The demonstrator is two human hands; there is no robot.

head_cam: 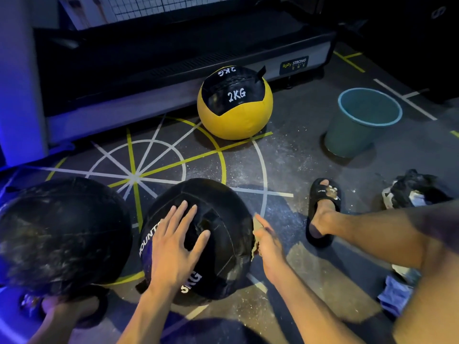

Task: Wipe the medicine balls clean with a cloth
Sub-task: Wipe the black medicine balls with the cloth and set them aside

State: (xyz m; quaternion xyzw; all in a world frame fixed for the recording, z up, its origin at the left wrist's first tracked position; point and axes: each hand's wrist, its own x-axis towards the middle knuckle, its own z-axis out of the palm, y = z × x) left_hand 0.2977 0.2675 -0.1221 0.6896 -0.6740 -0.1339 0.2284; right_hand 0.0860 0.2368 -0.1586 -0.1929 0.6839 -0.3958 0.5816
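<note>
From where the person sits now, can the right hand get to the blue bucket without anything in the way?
Probably yes. The right hand is open beside the black ball, and only bare floor lies between it and the bucket. It looks like a long stretch, though.

Dim blue-lit gym: dark speckled floor [285, 155] with white and yellow painted lines, treadmill deck [173, 58] behind, teal bucket [360, 122] right.

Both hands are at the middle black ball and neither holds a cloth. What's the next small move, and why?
Probably reach the right hand for the crumpled cloth-like bundle on the floor beyond the right foot; the left hand lies flat, steadying the black ball, and neither holds anything.
</note>
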